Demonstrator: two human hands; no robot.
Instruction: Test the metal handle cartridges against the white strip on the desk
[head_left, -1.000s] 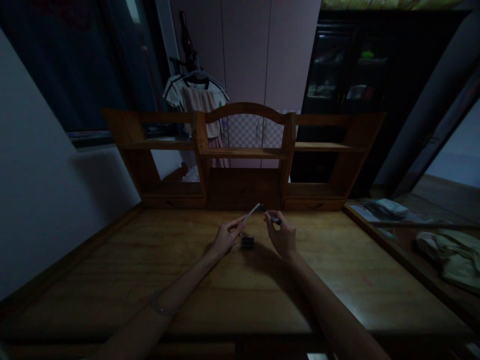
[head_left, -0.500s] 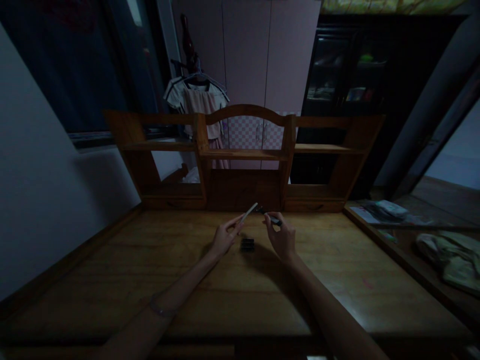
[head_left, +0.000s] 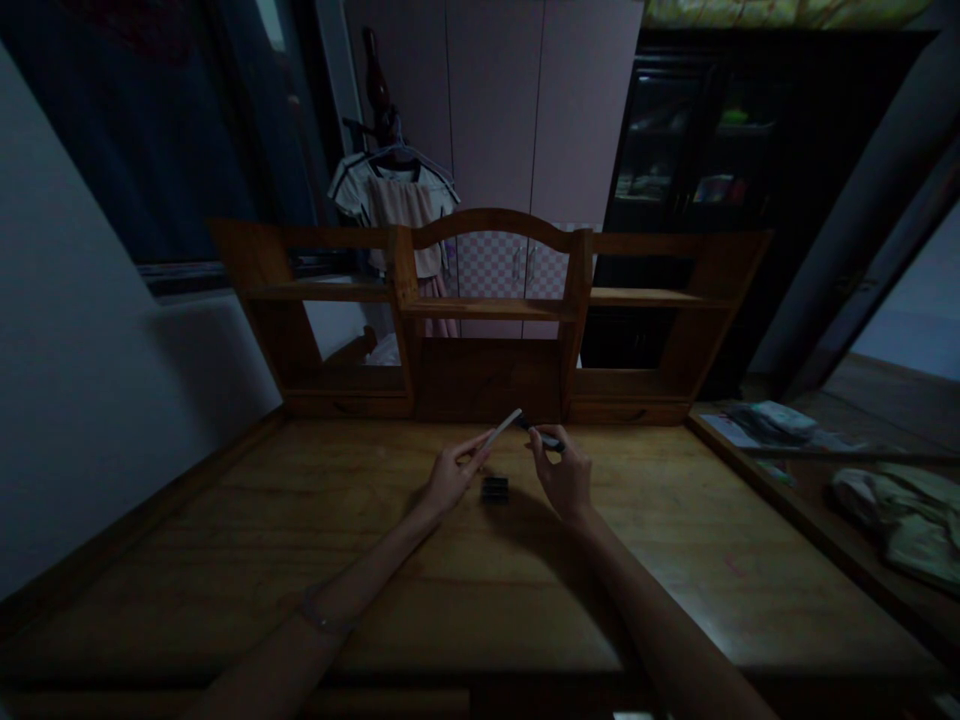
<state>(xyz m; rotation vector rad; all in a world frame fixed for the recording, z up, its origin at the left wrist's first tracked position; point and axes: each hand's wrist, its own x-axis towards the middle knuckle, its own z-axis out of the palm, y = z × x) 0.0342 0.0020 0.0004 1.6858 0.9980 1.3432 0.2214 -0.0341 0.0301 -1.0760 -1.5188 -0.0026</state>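
My left hand point(head_left: 451, 478) is closed on a thin, pale, flat stick point(head_left: 502, 428), which slants up and to the right. In my right hand point(head_left: 565, 482) is a small dark tool with a greyish handle point(head_left: 552, 441); its kind is too dim to make out. The dark tip of this tool is at the stick's upper end, but whether they touch I cannot tell. Between the two hands, on the wooden desk point(head_left: 360, 560), lies a small black ridged object point(head_left: 495, 489).
A wooden shelf unit point(head_left: 491, 310) with low drawers stands along the desk's back edge. To the left is a white wall point(head_left: 82, 400). Beyond the desk's right rim are papers with a plastic-wrapped item point(head_left: 780, 420) and a heap of pale cloth point(head_left: 900, 515).
The pale stick's upper end has shifted slightly right, closer to the dark tool's tip. Both hands stay nearly in place with the same grips. The black object has not moved.
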